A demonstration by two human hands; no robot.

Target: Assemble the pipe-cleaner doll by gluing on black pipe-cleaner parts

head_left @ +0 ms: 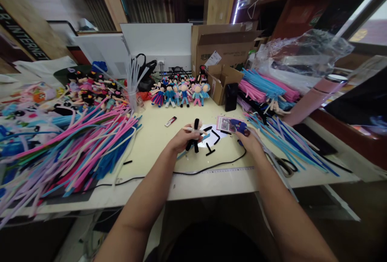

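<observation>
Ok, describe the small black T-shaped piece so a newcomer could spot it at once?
On the pale yellow tabletop, find the bright white patch between the left hand and right hand. Just on its near side lies the small black T-shaped piece. The bent black strip beyond it has no crossbar; this one does.

A table (pixel 157 149) bears fuzzy stems (pixel 93 145) and dolls (pixel 184 94).

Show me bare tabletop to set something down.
The widest bare patch of table lies between the big stem pile and the left hand, above the black cable. A narrower strip runs between the dolls and that hand. Crowded: between the hands, with white paper and black pieces; beyond the right hand, with scissors.
</observation>
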